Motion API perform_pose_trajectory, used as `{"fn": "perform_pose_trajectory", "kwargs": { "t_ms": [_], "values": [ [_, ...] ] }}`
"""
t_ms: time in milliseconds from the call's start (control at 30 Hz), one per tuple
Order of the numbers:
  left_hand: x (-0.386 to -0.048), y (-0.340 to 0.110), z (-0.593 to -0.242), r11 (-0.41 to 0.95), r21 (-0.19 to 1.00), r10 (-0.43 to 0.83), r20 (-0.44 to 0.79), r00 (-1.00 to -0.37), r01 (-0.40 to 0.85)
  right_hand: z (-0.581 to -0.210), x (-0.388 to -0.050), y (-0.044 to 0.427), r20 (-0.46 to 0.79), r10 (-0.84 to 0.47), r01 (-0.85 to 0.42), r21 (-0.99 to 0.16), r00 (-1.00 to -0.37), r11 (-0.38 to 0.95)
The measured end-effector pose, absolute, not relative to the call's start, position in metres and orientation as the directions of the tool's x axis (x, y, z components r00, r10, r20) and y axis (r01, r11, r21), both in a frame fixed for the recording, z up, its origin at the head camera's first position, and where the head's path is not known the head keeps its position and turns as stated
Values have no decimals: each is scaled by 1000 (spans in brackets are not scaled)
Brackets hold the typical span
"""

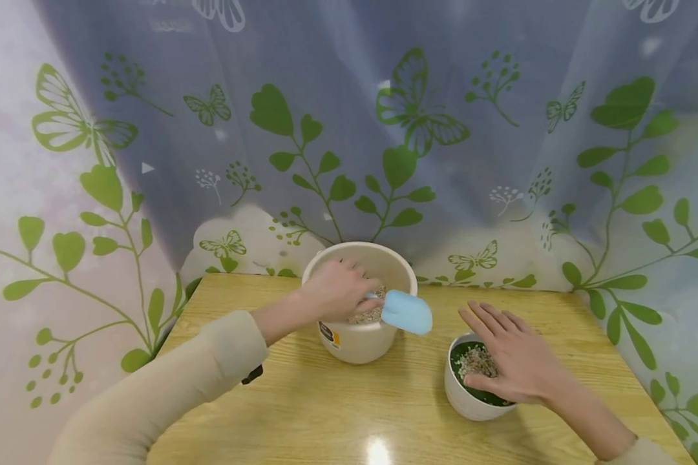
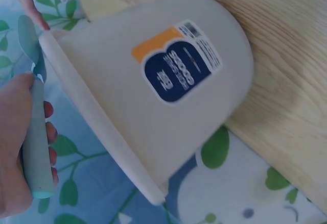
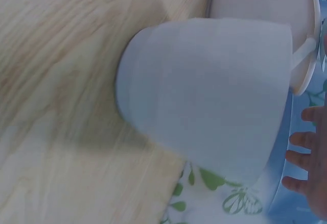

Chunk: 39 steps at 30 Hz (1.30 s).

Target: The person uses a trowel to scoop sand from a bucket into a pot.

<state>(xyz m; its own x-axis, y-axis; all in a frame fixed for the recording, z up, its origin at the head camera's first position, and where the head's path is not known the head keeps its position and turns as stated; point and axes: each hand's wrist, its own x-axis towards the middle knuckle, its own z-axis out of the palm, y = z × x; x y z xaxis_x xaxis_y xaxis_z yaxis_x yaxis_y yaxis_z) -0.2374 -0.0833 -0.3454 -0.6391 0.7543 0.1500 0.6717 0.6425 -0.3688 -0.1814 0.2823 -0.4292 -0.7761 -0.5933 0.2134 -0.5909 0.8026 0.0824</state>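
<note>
Within left fingers (image 2: 51, 132), blue scoop (image 1: 407, 312)

Yellowish wooden tabletop (image 1: 291, 413) — behind it, blue-and-white cloth (image 1: 349, 142) with green leaf-and-butterfly print.

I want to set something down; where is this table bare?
The table is bare at its back right corner, beyond the right grip, and in front of the bucket, left of the pot. It's crowded at the bucket's mouth, where the left grip holds the blue scoop, and above the pot, where the right grip is.
</note>
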Motion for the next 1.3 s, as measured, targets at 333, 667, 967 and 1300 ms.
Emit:
{"fn": "perform_pose_trajectory", "kwargs": {
  "t_ms": [333,667,967,1300],
  "values": [
    [-247,-114,-338,680,-381,715,156,-681,627,-414,-200,247,247,-622,-613,121,-743,781],
    [-260,-132,-336,691,-399,692,123,-712,603,-400,-211,222,206,-607,-590,142,-768,795],
    [-273,-142,-335,657,-445,723,143,-676,608,-394,-223,207,175,-608,-596,122,-774,794],
    [-288,-144,-341,592,-528,749,81,-658,609,-391,-237,192,138,-614,-598,140,-777,789]
  ]
}}
